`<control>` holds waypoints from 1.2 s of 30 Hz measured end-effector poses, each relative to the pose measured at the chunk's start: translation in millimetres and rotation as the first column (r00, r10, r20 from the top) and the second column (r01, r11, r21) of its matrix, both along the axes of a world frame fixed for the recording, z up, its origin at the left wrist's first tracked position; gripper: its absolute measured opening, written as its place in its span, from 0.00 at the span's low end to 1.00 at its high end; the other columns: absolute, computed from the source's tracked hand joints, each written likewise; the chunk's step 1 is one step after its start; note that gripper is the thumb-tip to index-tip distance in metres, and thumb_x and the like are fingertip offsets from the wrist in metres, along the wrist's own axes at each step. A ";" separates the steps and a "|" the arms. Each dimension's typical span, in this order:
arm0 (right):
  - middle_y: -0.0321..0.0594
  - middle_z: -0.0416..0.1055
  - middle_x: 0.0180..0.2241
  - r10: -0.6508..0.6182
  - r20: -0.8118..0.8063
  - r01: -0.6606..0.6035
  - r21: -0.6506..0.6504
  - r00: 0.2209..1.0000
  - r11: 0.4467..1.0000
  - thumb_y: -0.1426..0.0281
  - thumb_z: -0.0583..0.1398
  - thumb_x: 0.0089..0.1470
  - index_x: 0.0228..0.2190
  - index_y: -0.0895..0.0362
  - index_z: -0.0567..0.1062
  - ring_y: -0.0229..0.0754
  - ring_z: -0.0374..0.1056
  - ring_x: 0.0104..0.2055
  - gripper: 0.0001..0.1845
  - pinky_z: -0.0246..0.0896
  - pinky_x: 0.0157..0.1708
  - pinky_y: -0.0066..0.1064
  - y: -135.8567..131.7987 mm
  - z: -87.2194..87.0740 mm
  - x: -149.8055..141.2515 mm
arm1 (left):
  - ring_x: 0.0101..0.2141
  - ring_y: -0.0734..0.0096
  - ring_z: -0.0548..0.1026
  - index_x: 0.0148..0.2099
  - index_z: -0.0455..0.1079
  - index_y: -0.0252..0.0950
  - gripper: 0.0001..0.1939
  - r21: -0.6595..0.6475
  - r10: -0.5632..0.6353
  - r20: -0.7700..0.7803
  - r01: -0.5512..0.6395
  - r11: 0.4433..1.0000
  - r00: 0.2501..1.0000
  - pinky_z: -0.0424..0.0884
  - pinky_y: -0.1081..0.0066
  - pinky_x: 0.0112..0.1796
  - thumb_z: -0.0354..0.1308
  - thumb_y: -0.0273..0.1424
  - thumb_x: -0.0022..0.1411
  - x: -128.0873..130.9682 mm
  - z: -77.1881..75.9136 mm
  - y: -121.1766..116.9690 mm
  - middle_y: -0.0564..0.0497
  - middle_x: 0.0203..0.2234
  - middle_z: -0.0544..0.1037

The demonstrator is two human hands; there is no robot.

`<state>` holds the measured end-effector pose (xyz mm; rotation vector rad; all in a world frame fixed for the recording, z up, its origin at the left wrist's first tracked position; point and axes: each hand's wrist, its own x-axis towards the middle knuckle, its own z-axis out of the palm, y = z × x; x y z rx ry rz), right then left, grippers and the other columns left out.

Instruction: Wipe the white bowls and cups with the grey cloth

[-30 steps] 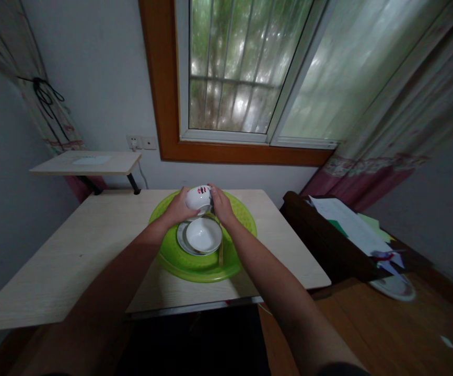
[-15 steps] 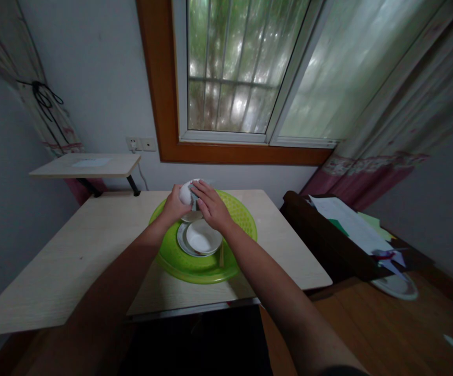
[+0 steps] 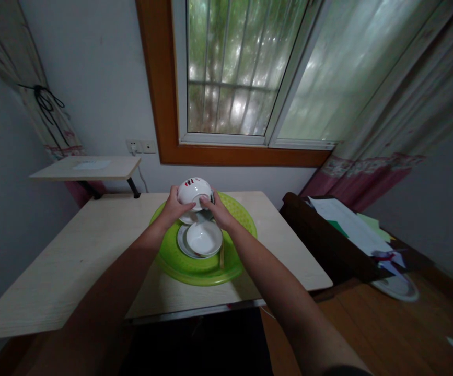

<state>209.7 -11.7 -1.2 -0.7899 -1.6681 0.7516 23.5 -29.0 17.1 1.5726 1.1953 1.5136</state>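
A white bowl (image 3: 192,191) with red and black marks is tipped over above a round green tray (image 3: 244,222), its underside and foot ring toward me. My left hand (image 3: 173,206) grips its left rim, thumb on the near side. At its right side my right hand (image 3: 219,212) is closed round it, thumb near the foot. A greyish cloth shows partly by the right fingers, mostly hidden. Below, another white bowl (image 3: 204,238) stands upright on a plate (image 3: 183,245), with another white dish (image 3: 187,217) partly hidden behind. A thin wooden stick (image 3: 222,257) lies beside them.
The tray rests on a pale wooden table (image 3: 104,250). A small raised shelf (image 3: 89,167) stands at the back left. The window wall is behind the table. To the right, a dark brown piece of furniture (image 3: 308,230) carries papers (image 3: 351,224).
The bowl has been turned so its underside and red marks face me. My right hand has shifted from lying over the bowl with the grey cloth to its right side.
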 end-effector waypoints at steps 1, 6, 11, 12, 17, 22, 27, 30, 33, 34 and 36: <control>0.46 0.72 0.57 0.023 -0.028 -0.024 -0.044 0.999 0.999 0.49 0.61 0.58 0.66 0.53 0.59 0.49 0.71 0.56 0.41 0.66 0.58 0.45 0.3 1.9 -0.4 | 0.46 0.61 0.75 0.50 0.56 0.39 0.37 -0.015 -0.017 0.027 0.018 1.000 1.000 0.74 0.63 0.46 0.71 0.40 0.42 0.1 -0.4 0.3 0.46 0.47 0.72; 0.47 0.68 0.61 -0.035 -0.089 0.019 -0.182 0.995 0.983 0.55 0.70 0.47 0.66 0.54 0.59 0.52 0.67 0.60 0.50 0.60 0.62 0.48 -0.4 13.0 2.9 | 0.47 0.61 0.76 0.54 0.53 0.40 0.39 -0.094 -0.068 0.046 0.072 0.993 0.997 0.75 0.62 0.46 0.69 0.41 0.44 -1.6 -5.4 4.5 0.44 0.50 0.72; 0.51 0.64 0.63 -0.119 0.088 0.128 -0.100 0.989 0.987 0.59 0.73 0.40 0.65 0.55 0.61 0.55 0.63 0.63 0.54 0.55 0.64 0.50 0.4 17.4 12.6 | 0.52 0.59 0.73 0.58 0.56 0.38 0.42 -0.020 -0.072 -0.099 0.070 0.997 0.992 0.71 0.61 0.51 0.70 0.39 0.43 -6.3 -12.9 9.7 0.41 0.53 0.71; 0.51 0.63 0.64 -0.118 0.123 0.127 -0.066 0.985 0.990 0.60 0.74 0.39 0.65 0.55 0.61 0.56 0.62 0.64 0.55 0.54 0.65 0.50 1.5 17.0 14.3 | 0.52 0.59 0.73 0.58 0.57 0.37 0.41 -0.004 -0.068 -0.135 0.068 0.998 0.989 0.70 0.61 0.52 0.70 0.39 0.44 -7.4 -14.2 10.5 0.41 0.53 0.71; 0.53 0.64 0.63 -0.111 0.229 0.099 0.061 0.967 0.993 0.60 0.73 0.42 0.64 0.56 0.62 0.57 0.62 0.64 0.51 0.54 0.65 0.51 6.3 13.5 19.7 | 0.46 0.63 0.74 0.55 0.60 0.38 0.37 0.016 -0.058 -0.256 0.064 0.998 0.965 0.71 0.64 0.47 0.70 0.37 0.44 -11.3 -19.4 13.0 0.46 0.46 0.73; 0.53 0.58 0.66 -0.091 0.317 0.017 0.229 0.944 0.973 0.58 0.66 0.53 0.67 0.55 0.56 0.55 0.56 0.68 0.47 0.50 0.67 0.52 0.9 17.8 23.0 | 0.39 0.67 0.75 0.50 0.59 0.39 0.35 0.039 -0.010 -0.281 0.021 0.999 0.960 0.71 0.69 0.39 0.71 0.36 0.42 -11.1 -23.0 14.4 0.50 0.41 0.73; 0.52 0.51 0.70 -0.156 0.440 -0.054 0.429 0.885 0.902 0.58 0.60 0.60 0.69 0.57 0.52 0.53 0.48 0.72 0.42 0.44 0.71 0.50 -14.3 29.4 19.1 | 0.36 0.69 0.74 0.47 0.59 0.41 0.31 0.057 0.009 -0.307 0.008 0.998 0.952 0.69 0.71 0.35 0.70 0.35 0.42 -6.2 -18.6 10.5 0.53 0.38 0.73; 0.48 0.52 0.70 -0.226 0.504 -0.057 0.485 0.833 0.873 0.59 0.56 0.64 0.68 0.55 0.54 0.53 0.43 0.73 0.36 0.42 0.71 0.53 -24.3 35.4 11.8 | 0.33 0.71 0.72 0.45 0.59 0.41 0.27 0.034 -0.011 -0.329 0.024 0.999 0.944 0.67 0.72 0.33 0.68 0.32 0.43 -2.6 -12.2 4.5 0.55 0.34 0.72; 0.44 0.56 0.69 -0.250 0.563 -0.103 0.521 0.788 0.847 0.62 0.55 0.65 0.66 0.52 0.60 0.53 0.43 0.73 0.31 0.37 0.71 0.57 -31.7 39.1 3.9 | 0.31 0.72 0.69 0.42 0.59 0.40 0.25 0.039 -0.042 -0.320 0.058 0.998 0.947 0.66 0.72 0.32 0.65 0.29 0.42 -0.9 -7.2 0.2 0.56 0.32 0.71; 0.43 0.57 0.68 -0.250 0.574 -0.120 0.529 0.780 0.840 0.62 0.55 0.65 0.66 0.51 0.61 0.52 0.44 0.73 0.29 0.35 0.71 0.57 -33.2 39.9 1.9 | 0.31 0.73 0.69 0.42 0.59 0.40 0.24 0.044 -0.042 -0.317 0.059 0.997 0.948 0.65 0.72 0.32 0.65 0.28 0.42 -0.9 -6.6 -0.1 0.57 0.31 0.70; 0.41 0.59 0.68 -0.244 0.575 -0.134 0.536 0.781 0.833 0.64 0.54 0.66 0.65 0.50 0.62 0.51 0.45 0.73 0.27 0.33 0.71 0.58 -34.4 40.9 -0.4 | 0.31 0.73 0.69 0.41 0.59 0.40 0.24 0.057 -0.019 -0.316 0.039 0.998 0.949 0.65 0.72 0.32 0.65 0.29 0.42 -1.7 -7.1 1.0 0.57 0.31 0.70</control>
